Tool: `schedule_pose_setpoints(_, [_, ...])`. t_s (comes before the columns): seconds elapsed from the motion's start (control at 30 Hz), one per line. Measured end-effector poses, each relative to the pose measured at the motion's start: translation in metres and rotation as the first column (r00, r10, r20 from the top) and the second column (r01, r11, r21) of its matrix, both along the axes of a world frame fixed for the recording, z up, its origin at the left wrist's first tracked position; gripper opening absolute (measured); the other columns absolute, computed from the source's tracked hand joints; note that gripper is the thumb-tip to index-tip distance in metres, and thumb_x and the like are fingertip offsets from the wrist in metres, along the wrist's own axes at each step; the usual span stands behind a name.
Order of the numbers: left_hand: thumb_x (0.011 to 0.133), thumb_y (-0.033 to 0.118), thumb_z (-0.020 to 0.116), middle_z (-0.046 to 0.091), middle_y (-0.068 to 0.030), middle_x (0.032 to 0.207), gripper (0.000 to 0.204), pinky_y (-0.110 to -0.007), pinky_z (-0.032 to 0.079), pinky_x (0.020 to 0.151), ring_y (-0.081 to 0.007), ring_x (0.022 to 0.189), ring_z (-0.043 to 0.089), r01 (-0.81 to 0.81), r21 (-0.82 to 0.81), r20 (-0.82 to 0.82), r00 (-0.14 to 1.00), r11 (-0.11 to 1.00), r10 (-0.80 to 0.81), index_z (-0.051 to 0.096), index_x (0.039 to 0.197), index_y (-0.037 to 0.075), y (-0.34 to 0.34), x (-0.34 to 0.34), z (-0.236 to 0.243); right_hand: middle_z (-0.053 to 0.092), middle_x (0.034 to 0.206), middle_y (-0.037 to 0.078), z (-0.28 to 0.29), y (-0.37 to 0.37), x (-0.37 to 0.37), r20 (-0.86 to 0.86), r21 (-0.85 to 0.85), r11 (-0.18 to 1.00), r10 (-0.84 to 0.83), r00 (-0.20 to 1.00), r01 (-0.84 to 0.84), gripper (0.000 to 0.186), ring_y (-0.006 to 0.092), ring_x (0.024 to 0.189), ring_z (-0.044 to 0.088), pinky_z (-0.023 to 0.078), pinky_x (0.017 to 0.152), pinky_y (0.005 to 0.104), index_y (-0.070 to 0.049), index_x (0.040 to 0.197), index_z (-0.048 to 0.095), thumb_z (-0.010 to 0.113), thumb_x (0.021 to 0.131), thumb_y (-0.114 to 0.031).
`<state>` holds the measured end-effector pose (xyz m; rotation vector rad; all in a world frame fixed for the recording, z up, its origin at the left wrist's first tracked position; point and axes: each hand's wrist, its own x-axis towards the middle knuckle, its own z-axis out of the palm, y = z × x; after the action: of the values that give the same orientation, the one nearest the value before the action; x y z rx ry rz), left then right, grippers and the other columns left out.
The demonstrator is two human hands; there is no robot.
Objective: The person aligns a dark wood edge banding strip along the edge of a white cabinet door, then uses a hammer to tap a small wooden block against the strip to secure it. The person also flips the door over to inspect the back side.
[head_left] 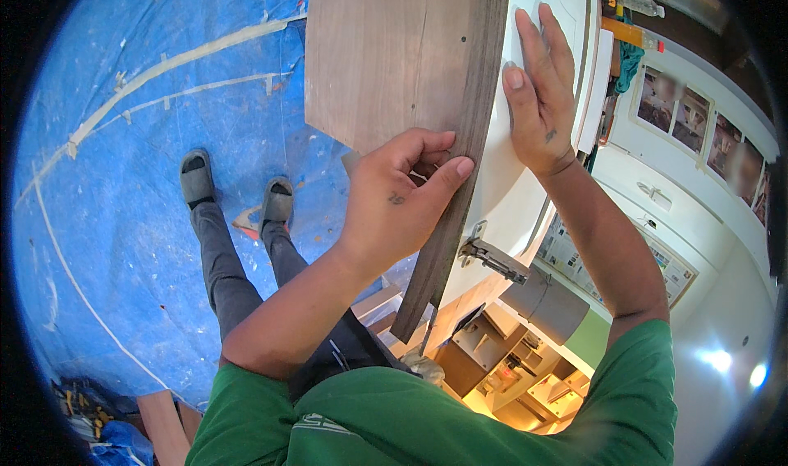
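Observation:
My left hand (398,203) has curled fingers and thumb gripping a long dark wood-grain strip (489,31), which runs along the edge of a pale brown wooden panel (386,47). My right hand (543,96) lies higher up with fingers stretched along a white board (525,187) just right of the strip, its thumb near the strip. Below them a metal hinge (497,261) is fixed to the white board. The lower end of the strip hangs past the pale panel, beside my left forearm.
Blue sheeting with tape (123,220) covers the floor under my sandalled feet. Wooden offcuts (156,425) and tools lie at the lower left. A grey cylinder (538,293) is right of the hinge. A plastic bottle (640,2) and other items sit at the upper right.

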<state>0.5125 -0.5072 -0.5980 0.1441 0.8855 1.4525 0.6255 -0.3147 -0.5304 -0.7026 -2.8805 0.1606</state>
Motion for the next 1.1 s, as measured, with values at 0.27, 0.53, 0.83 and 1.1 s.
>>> schedule_pose_setpoints(0.27, [0.094,0.016,0.077,0.073,-0.0073,0.091,0.033,-0.023,0.054,0.07,-0.0083,0.082,0.066,-0.018,-0.025,-0.036,0.999,1.0,0.017,0.067,0.117,-0.007,-0.002,0.002,0.004,0.043,0.155,0.027,0.0,0.0,0.0,-0.007,-0.001,1.0,0.01,1.0,-0.01,0.05,0.0404,0.14,0.045,0.03,0.119,0.0478,-0.009,0.146,0.058,0.061,0.101,-0.03])
schedule_pose_setpoints(0.53, [0.094,0.017,0.077,0.073,-0.0073,0.091,0.035,-0.023,0.053,0.069,-0.0078,0.081,0.065,-0.04,-0.017,-0.057,0.998,0.999,0.039,0.067,0.117,-0.007,-0.002,0.009,0.002,0.044,0.153,0.027,0.0,0.001,-0.001,-0.008,0.006,1.0,0.023,1.0,-0.023,0.051,0.0412,0.139,0.045,0.03,0.119,0.0488,-0.009,0.146,0.058,0.061,0.101,-0.031])
schedule_pose_setpoints(0.83, [0.094,0.013,0.077,0.073,-0.0078,0.095,0.031,-0.023,0.055,0.072,-0.0084,0.085,0.066,0.047,-0.04,-0.085,0.995,0.998,-0.05,0.068,0.116,-0.006,-0.02,0.012,0.003,0.036,0.16,0.024,0.002,-0.001,-0.002,0.018,-0.04,0.996,0.075,0.997,-0.074,0.05,0.0316,0.147,0.038,0.029,0.119,0.0395,0.0,0.151,0.049,0.049,0.107,-0.024])
schedule_pose_setpoints(1.1, [0.095,0.008,0.075,0.073,-0.0079,0.1,0.027,-0.023,0.054,0.079,-0.0088,0.089,0.066,0.062,-0.002,0.013,0.998,0.998,-0.062,0.067,0.117,-0.006,-0.034,0.019,-0.002,0.028,0.164,0.027,0.004,-0.009,-0.003,0.138,0.012,0.996,-0.087,0.987,0.086,0.057,0.0416,0.152,0.026,0.022,0.123,0.0508,-0.003,0.155,0.041,0.044,0.108,-0.035])
